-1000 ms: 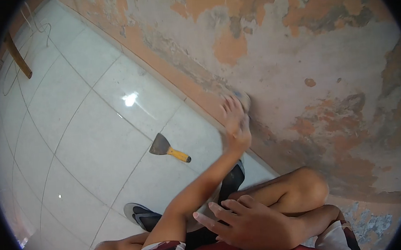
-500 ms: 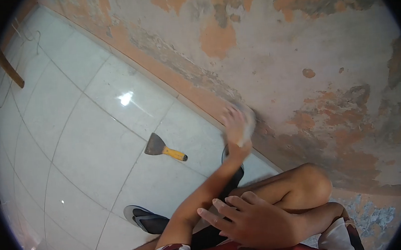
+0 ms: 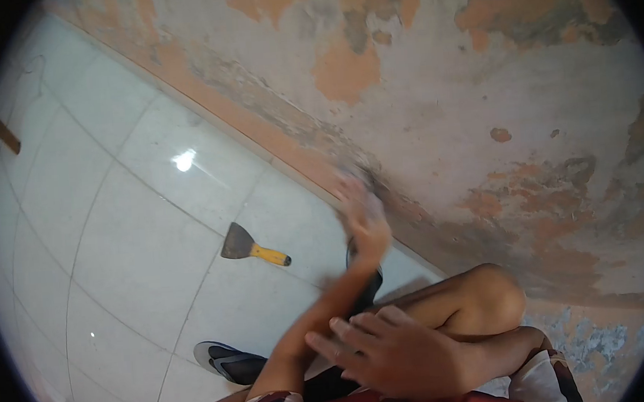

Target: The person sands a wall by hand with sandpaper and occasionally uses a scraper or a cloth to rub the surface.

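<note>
Flanking the blurred left hand, grip unclear: scraper and peeling wall; right hand, fingers apart.

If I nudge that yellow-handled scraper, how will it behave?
The scraper would probably slide easily, as the floor looks glossy. Its broad flat blade makes rolling unlikely. That blade looks like thin metal, so expect it stiff, with perhaps slight flex.
</note>
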